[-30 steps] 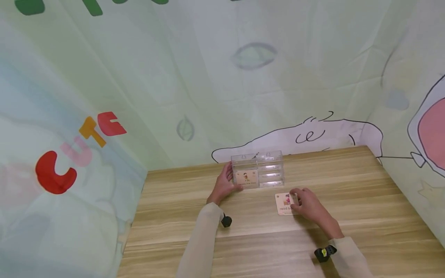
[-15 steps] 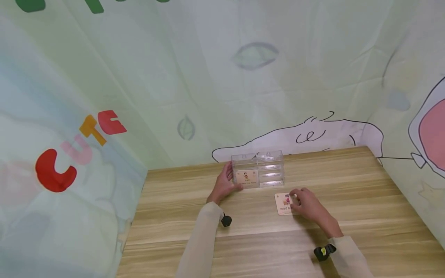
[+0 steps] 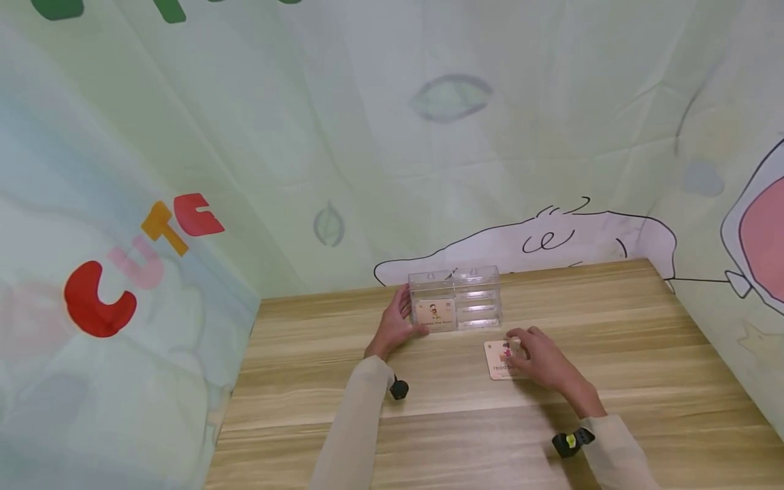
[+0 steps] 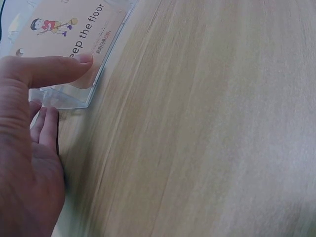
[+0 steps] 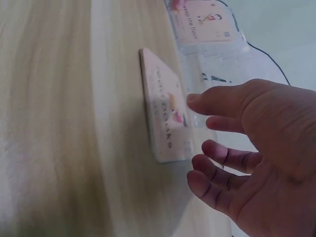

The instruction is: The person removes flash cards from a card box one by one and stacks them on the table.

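A clear plastic card holder (image 3: 478, 306) with tiered slots stands near the back of the table. Its left side bears a peach card (image 3: 435, 313) printed "sweep the floor" with a figure holding a broom. My left hand (image 3: 392, 328) grips the holder's left end, the thumb (image 4: 59, 70) lying across the card's lower corner and the other fingers along the side. In front of the holder a "read books" card (image 5: 163, 108) lies flat on the wood, its edge thick like a small stack. My right hand (image 3: 542, 361) hovers over its right side, fingers loosely curved and apart, thumb tip close over the card.
The wood-grain table (image 3: 429, 442) meets a pale green printed cloth (image 3: 367, 136) right behind the holder. Another cloth hangs at the left with "CUTE" letters (image 3: 101, 299). Black cameras (image 3: 399, 389) sit on both wrists.
My right hand has shifted slightly left over the "read books" card, covering more of its picture. My left hand and the holder stay where they were.
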### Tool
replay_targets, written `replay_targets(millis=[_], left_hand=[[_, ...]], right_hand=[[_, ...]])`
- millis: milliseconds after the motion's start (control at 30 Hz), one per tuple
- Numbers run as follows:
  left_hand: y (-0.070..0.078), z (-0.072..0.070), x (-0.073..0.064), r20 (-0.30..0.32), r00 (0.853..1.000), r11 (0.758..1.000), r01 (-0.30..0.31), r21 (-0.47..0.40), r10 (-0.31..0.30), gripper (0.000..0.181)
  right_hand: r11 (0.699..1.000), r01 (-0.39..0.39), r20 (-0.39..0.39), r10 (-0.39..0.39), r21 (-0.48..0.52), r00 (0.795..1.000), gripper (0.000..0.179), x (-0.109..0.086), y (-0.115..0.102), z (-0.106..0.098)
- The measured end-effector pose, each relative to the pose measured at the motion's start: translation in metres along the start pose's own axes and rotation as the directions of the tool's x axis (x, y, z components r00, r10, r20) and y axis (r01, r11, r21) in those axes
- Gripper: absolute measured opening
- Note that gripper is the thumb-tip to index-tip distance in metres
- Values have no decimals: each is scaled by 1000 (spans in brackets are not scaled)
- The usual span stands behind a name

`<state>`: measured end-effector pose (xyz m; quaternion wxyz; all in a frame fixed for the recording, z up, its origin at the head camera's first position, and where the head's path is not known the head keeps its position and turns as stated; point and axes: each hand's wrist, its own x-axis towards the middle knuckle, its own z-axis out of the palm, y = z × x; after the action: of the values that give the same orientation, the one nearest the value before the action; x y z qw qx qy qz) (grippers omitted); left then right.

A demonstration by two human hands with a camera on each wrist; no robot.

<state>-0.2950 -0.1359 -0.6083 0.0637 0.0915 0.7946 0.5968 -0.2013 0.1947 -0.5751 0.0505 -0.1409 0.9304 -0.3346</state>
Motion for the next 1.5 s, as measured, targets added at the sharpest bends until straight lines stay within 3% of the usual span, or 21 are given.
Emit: replay_targets(millis=[467, 700, 1067, 1500], left_hand=[[3, 0, 0, 4, 1000, 1000, 6, -11, -6, 113], [2, 1, 0, 4, 1000, 1000, 12, 4, -12, 113], [3, 1, -1, -1, 1000, 1000, 10, 20, -10, 111], [0, -1, 2, 3, 1000, 1000, 0, 7, 0, 110]], right_hand=[[987, 109, -34, -106, 118, 994, 44, 30, -22, -4], [971, 180, -55, -173, 157, 983, 44, 44, -32, 2], [955, 221, -75, -210, 199, 975, 43, 64, -44, 20], [958, 147, -38, -142, 248, 989, 43, 78, -54, 33]])
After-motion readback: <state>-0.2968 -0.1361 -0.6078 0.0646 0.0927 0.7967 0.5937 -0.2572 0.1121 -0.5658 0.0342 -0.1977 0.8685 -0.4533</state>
